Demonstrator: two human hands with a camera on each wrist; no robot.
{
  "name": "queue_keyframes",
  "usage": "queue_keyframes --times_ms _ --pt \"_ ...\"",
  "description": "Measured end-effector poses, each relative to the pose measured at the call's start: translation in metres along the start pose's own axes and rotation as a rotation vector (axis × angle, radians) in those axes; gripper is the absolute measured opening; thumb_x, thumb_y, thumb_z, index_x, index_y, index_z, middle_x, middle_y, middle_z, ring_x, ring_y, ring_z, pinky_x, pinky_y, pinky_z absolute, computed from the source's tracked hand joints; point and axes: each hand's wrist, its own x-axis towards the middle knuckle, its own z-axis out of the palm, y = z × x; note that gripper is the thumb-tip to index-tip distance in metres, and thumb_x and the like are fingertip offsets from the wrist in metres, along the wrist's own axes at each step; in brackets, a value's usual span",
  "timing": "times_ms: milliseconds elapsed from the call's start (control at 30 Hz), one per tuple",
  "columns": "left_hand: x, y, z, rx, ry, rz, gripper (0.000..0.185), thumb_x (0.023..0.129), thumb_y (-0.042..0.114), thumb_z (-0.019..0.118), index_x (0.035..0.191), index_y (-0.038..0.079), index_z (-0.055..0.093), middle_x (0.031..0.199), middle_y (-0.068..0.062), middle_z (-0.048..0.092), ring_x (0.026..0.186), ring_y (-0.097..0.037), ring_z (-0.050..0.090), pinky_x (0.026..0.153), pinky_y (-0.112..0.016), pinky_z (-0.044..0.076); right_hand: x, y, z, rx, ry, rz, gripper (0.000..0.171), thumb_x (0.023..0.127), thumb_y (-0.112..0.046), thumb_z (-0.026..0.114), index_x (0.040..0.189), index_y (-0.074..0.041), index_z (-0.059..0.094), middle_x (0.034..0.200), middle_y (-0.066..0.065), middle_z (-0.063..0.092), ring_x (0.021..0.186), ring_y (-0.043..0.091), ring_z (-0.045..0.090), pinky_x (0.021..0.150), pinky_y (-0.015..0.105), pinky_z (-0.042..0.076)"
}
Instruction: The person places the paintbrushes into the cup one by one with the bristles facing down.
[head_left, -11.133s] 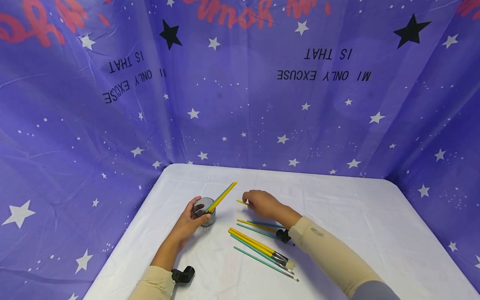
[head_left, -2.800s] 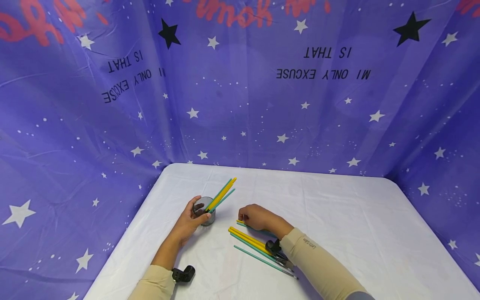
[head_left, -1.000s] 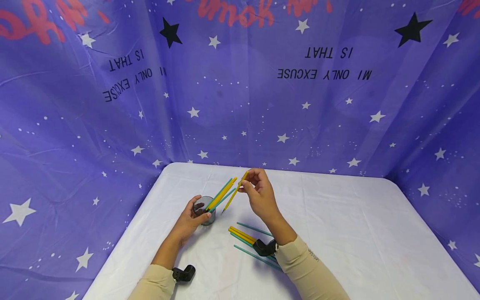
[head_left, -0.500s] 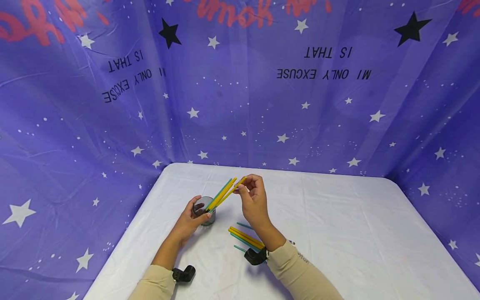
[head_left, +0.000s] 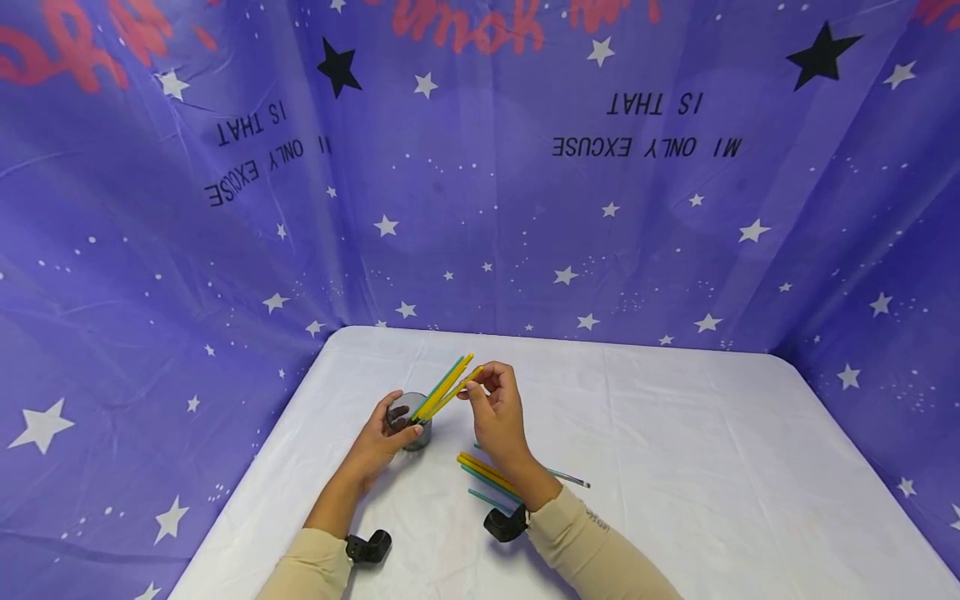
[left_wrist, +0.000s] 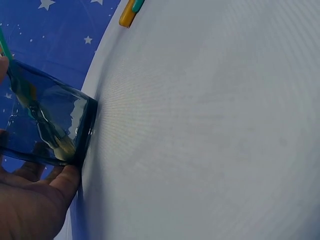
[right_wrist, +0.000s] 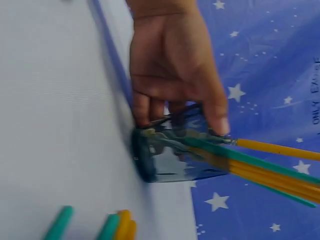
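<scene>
From the head view I see my left hand [head_left: 375, 446] wrapped round a small clear glass cup [head_left: 408, 421] that stands upright on the bench [head_left: 675, 467], which is covered in a white cloth. The fingers [right_wrist: 150, 107] are curled about the cup's wall, thumb on the near side, the others behind it. The left wrist view shows the same cup [left_wrist: 47, 125] with its base flat on the cloth and my palm [left_wrist: 30, 205] against it.

Inside the cup lean several thin paintbrushes with yellow and teal handles [head_left: 442, 390], bristle ends down in the glass, handles slanting up and to the right past the rim. In the right wrist view those handles [right_wrist: 265, 167] fan out of the cup's mouth together, lying close against one another; I cannot count them exactly.

My right hand [head_left: 495, 412] is raised just right of the cup, its fingers pinched together on one long yellow-handled brush [head_left: 459, 393]. That brush lies along the leaning bundle, its lower end at the mouth of the cup; I cannot tell whether the tip is already inside.

On the bench below the right wrist lies a loose group of yellow and teal brushes [head_left: 483, 475], flat on the cloth, partly hidden by my forearm. Their blunt ends [right_wrist: 115, 225] show at the bottom of the right wrist view, near the cup but not touching it.
</scene>
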Motion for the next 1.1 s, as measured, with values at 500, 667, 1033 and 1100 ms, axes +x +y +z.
queue_keyframes --times_ms 500,667,1033,1100 --pt "-0.002 -0.003 0.001 0.009 0.004 0.009 0.085 0.089 0.014 0.074 0.156 0.017 0.022 0.146 -0.02 0.042 0.13 -0.032 0.046 0.104 -0.042 0.038 -0.009 0.03 0.0 -0.195 -0.101 0.271 0.011 0.099 0.0 0.057 0.108 0.002 0.051 0.103 0.017 0.058 0.098 0.033 0.062 0.08 0.033 0.055" --pt "-0.004 0.001 0.002 0.013 0.008 0.016 0.085 0.089 0.014 0.074 0.156 0.016 0.023 0.141 -0.021 0.046 0.124 -0.03 0.05 0.101 -0.04 0.041 -0.007 0.033 -0.014 -0.402 -0.238 0.339 0.006 0.098 -0.009 0.062 0.103 -0.007 0.059 0.1 0.003 0.064 0.096 0.018 0.06 0.08 0.031 0.05" --pt "-0.001 0.0 -0.001 0.02 0.009 0.01 0.084 0.089 0.014 0.074 0.156 0.016 0.023 0.146 -0.022 0.042 0.128 -0.032 0.047 0.103 -0.043 0.039 -0.001 0.039 -0.051 -0.673 -0.619 0.411 0.013 0.098 -0.01 0.063 0.109 -0.005 0.062 0.092 -0.005 0.06 0.085 0.014 0.057 0.074 0.029 0.049" --pt "-0.001 -0.001 -0.001 0.017 0.008 0.007 0.084 0.089 0.014 0.074 0.156 0.017 0.023 0.147 -0.022 0.041 0.129 -0.033 0.046 0.104 -0.043 0.038 -0.001 0.04 -0.056 -0.727 -0.677 0.408 0.012 0.097 -0.01 0.064 0.108 -0.006 0.063 0.09 -0.005 0.059 0.081 0.013 0.056 0.072 0.03 0.048"
